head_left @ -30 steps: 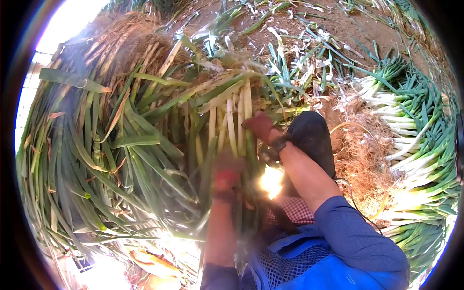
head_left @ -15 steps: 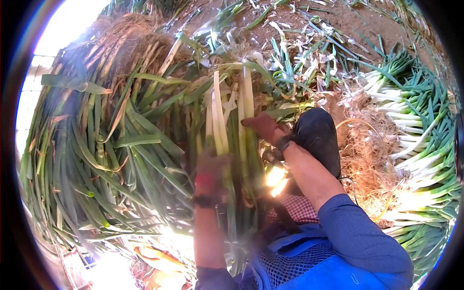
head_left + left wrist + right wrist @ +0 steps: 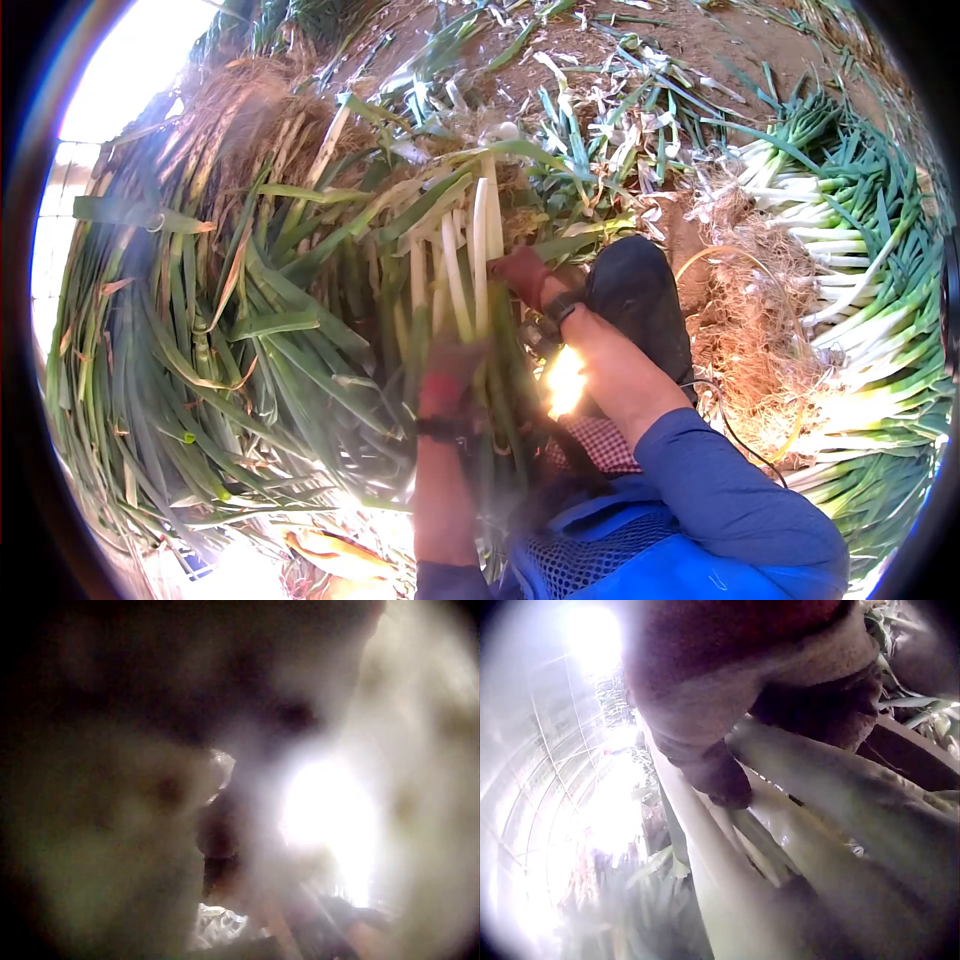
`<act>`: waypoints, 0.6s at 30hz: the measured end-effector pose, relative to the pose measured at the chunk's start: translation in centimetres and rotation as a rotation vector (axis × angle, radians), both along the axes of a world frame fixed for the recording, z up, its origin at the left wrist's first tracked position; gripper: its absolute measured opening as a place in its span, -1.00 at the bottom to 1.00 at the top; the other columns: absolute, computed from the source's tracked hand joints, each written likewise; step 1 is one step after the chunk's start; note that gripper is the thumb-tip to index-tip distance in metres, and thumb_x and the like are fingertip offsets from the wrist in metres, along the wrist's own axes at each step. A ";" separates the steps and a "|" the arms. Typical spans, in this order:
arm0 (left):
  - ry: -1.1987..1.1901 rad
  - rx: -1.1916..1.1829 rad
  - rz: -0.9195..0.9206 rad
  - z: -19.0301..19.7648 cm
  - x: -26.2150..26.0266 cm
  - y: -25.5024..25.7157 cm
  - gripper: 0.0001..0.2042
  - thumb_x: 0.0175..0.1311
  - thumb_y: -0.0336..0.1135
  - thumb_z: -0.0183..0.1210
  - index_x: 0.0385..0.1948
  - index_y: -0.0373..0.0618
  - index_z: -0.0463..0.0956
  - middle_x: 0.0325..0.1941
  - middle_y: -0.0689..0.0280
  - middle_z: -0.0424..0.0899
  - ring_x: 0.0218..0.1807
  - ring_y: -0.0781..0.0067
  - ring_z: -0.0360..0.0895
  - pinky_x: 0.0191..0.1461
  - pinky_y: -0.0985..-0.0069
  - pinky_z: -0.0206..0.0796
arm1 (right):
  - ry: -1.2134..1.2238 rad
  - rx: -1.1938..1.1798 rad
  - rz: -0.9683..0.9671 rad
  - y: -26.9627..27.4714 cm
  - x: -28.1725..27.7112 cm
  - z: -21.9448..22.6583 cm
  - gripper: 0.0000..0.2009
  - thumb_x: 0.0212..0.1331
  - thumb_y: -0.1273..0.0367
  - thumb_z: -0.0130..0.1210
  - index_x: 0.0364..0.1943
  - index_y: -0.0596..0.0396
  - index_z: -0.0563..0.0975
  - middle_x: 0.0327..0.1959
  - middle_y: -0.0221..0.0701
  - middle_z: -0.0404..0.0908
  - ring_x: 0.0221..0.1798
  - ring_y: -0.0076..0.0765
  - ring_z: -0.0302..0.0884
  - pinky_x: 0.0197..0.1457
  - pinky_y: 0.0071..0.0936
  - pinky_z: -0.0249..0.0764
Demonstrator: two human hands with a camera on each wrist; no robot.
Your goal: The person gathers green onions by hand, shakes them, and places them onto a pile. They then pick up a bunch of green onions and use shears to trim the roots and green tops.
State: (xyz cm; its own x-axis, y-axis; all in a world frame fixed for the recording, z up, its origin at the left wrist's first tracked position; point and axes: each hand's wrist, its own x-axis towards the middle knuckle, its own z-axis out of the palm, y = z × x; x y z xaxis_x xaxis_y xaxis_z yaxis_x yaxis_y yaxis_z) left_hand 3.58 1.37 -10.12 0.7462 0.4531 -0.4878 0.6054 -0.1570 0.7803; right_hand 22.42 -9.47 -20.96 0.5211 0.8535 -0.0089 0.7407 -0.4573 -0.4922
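Note:
In the head view several long green onions [image 3: 455, 270] with white stalks stand side by side between my hands. My right hand [image 3: 522, 275], in a reddish work glove, grips stalks at the right of this bunch. The right wrist view shows the gloved fingers [image 3: 724, 780] curled over pale stalks [image 3: 705, 862] that fan out below. Lower and to the left, my gloved left hand [image 3: 452, 375] holds the green part of the stalks, its fingers blurred. The left wrist view is mostly dark and blurred, with stalks close against the lens.
A big heap of untrimmed green onions [image 3: 190, 300] with dry roots lies at the left. On the right, cleaned green onions [image 3: 835, 240] lie in a row, roots toward me. Peeled scraps [image 3: 640, 130] litter the soil ahead. A dark-trousered knee [image 3: 640, 300] stands beside my right hand.
My left hand shifted left and up, then back right and down, with white stalks moving near it. My right hand stays at the bunch, slightly further left in view.

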 end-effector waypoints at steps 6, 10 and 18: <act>0.002 -0.151 -0.028 6.0 -0.5 -1.3 -0.60 0.10 -0.48 0.27 0.04 -0.36 0.55 -0.24 0.27 0.73 -0.23 0.43 0.67 -0.11 0.51 0.51 | 1.127 0.851 -0.291 0.0 -1.4 2.0 -0.66 0.25 0.24 0.30 -0.01 0.19 0.69 -0.19 -0.20 0.78 -0.21 -0.36 0.73 -0.08 -0.34 0.61; -0.176 -0.358 0.037 12.4 -0.8 -1.9 -0.54 0.14 -0.36 0.28 0.10 -0.36 0.55 -0.11 0.27 0.70 -0.14 0.47 0.63 -0.04 0.49 0.47 | 1.022 1.057 -0.168 -2.5 -1.4 11.6 -0.63 0.21 0.27 0.42 -0.01 0.23 0.69 -0.17 -0.40 0.78 -0.16 -0.54 0.68 -0.08 -0.43 0.60; -0.033 -0.294 -0.026 7.6 -1.3 0.1 -0.59 0.15 -0.41 0.26 0.06 -0.36 0.58 -0.17 0.35 0.69 -0.17 0.53 0.60 0.00 0.51 0.44 | 1.551 0.967 -0.133 -1.6 -0.7 7.9 -0.64 0.34 0.31 0.28 0.11 0.27 0.67 0.03 -0.29 0.77 0.07 -0.42 0.70 0.24 -0.45 0.57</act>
